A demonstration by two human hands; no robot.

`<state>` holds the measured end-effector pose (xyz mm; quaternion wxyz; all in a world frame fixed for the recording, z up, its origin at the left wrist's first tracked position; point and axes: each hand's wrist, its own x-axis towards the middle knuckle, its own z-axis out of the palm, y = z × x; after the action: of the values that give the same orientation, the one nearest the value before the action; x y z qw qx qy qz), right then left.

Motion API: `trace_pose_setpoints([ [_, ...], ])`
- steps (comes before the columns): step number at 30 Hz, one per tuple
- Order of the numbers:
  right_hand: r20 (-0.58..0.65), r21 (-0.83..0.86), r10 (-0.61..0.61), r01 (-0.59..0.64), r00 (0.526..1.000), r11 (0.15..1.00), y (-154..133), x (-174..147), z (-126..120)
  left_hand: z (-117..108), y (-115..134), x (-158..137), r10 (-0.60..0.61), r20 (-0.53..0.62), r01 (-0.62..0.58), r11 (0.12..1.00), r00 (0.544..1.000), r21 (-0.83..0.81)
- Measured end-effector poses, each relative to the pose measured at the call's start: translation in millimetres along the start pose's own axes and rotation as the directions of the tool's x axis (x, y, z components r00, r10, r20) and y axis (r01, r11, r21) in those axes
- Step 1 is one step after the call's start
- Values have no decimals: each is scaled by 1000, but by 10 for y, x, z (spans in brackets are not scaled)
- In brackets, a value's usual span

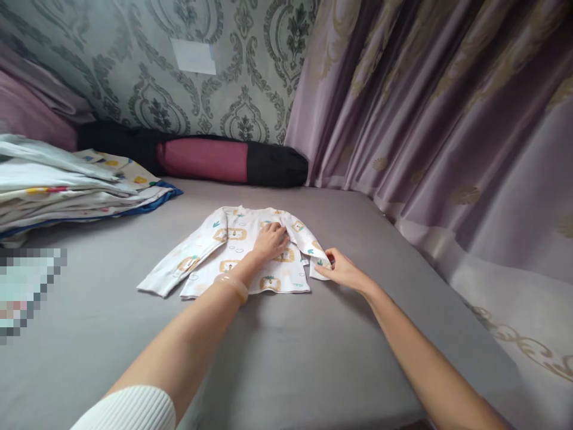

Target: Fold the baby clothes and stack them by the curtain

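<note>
A small white long-sleeved shirt (pixel 246 254) with yellow lion prints lies spread on a grey bed sheet, its collar away from me. My left hand (pixel 271 240) rests on the upper right part of the shirt's body, fingers stretched over the cloth. With thumb and fingers closed, my right hand (pixel 341 269) pinches the cuff end of the right sleeve. The opposite sleeve (pixel 179 263) reaches out flat toward the lower left. A small white tag shows at the shirt's right side.
Several folded clothes (pixel 67 191) are piled at the left, beside a pixelated patch. Along the patterned wall lies a long black and maroon bolster (pixel 201 160). Purple curtains (pixel 403 119) hang at the right over the edge of the grey bed (pixel 286 370).
</note>
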<state>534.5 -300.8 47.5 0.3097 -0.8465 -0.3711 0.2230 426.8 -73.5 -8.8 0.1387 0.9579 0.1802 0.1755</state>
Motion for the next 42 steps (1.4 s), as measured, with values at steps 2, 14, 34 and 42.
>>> trace_pose_setpoints([
  [2, -18, -165, -38, 34, 999, 986, 19, 43, 36, 14, 12, -4, 0, 4, 0, 1000, 1000, 28],
  [14, -59, -529, -377, 291, 924, 797, -457, 20, 341, 17, 47, -3, -48, 99, 35, 992, 994, 123],
  [34, -130, -230, -159, 127, 979, 965, -38, 292, 252, 25, 66, 11, -63, 124, 46, 990, 990, 134],
  [42, -106, 40, -65, 70, 992, 997, -75, 402, 322, -2, 73, 5, -63, 146, 47, 993, 987, 109],
])
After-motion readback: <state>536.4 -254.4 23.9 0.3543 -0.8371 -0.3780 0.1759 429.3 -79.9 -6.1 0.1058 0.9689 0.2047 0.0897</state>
